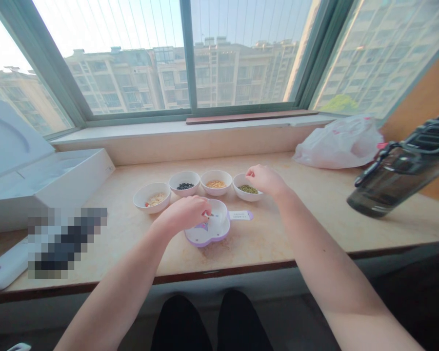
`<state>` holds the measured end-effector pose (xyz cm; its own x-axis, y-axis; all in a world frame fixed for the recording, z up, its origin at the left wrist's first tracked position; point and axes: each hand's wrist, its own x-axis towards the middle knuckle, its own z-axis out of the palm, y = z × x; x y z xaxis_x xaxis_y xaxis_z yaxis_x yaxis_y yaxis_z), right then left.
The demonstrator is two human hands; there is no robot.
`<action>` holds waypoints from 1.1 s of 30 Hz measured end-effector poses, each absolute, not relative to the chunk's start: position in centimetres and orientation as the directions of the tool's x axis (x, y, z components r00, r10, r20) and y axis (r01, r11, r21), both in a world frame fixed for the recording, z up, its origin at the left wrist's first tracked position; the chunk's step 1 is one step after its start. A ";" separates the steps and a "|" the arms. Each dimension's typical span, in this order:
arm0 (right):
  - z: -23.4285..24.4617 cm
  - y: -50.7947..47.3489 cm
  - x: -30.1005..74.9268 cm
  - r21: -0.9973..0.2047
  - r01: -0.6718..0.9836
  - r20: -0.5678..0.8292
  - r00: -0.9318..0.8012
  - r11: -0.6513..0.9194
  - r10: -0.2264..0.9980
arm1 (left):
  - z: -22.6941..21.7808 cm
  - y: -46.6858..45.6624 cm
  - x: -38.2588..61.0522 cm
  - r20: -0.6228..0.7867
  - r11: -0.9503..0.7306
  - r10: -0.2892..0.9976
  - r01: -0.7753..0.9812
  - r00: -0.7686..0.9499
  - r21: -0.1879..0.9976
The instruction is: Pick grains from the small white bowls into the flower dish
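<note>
fingers (206, 212) of the left hand (183, 213) pinch narrowly over a lilac dish (207, 237), any grain too small to tell; the right hand (265, 179) curls loosely above a mung bean bowl (241, 196), within reach.

My left hand (183, 214) hides part of the purple-rimmed dish (208, 238), and whatever my fingers pinch above it is too small to tell. A pixelated blur (68, 242) masks whatever lies on the surface (263, 234) at the left. The dark bottle (398, 170) is cut off by the right edge of the view, the white box (40, 185) by the left edge.
</note>
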<state>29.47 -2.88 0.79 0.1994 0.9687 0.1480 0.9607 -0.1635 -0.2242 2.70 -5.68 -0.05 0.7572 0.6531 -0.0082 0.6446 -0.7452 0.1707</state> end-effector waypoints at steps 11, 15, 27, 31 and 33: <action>0.4 -2.7 29.8 -0.251 0.955 0.141 0.195 -0.156 0.971 | 0.3 -6.4 3.8 -0.080 -0.758 0.637 0.641 0.767 0.118; 0.5 -2.7 29.5 -0.298 0.947 0.207 0.190 -0.123 0.960 | -0.1 -6.2 3.9 -0.035 -0.742 0.654 0.650 0.756 0.166; 0.7 -4.9 25.1 -0.837 0.281 0.422 -0.217 0.470 0.880 | 1.2 -4.9 3.1 0.103 -0.077 0.807 -0.070 0.582 0.995; 0.6 -5.8 23.7 -0.879 0.165 0.395 -0.274 0.447 0.877 | 0.9 -4.8 3.5 0.048 0.089 0.819 -0.209 0.572 0.974; 0.5 -5.9 23.1 -0.890 0.147 0.382 -0.278 0.432 0.881 | 0.6 -4.8 3.7 0.017 0.128 0.822 -0.214 0.569 0.968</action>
